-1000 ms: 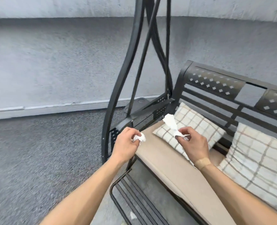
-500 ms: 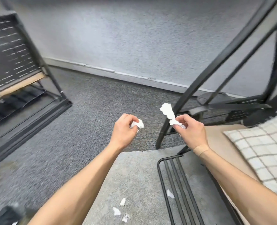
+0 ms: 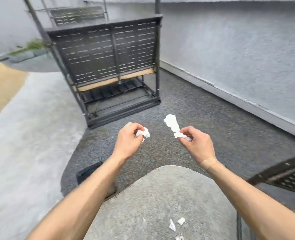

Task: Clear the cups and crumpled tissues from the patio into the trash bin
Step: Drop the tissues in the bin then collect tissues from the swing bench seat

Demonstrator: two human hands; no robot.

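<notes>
My left hand (image 3: 128, 141) is closed around a small crumpled white tissue (image 3: 144, 133) that pokes out past my fingers. My right hand (image 3: 195, 144) pinches a longer, twisted white tissue (image 3: 172, 125) whose free end sticks up and to the left. Both hands are held out in front of me at chest height, a little apart. Several small torn tissue scraps (image 3: 181, 221) lie on the light grey paving below, near the bottom of the view. No cup and no trash bin are in view.
A black metal swing bench (image 3: 108, 66), seen from behind, stands ahead on the dark gravel-like ground. A grey wall (image 3: 238, 49) with a pale base strip runs along the right. A black mesh frame part (image 3: 285, 175) juts in at right. A dark object (image 3: 88, 171) lies beside my left forearm.
The view has swung left, away from the cushioned swing seat toward the other bench. Both hands keep their tissues in the same pose.
</notes>
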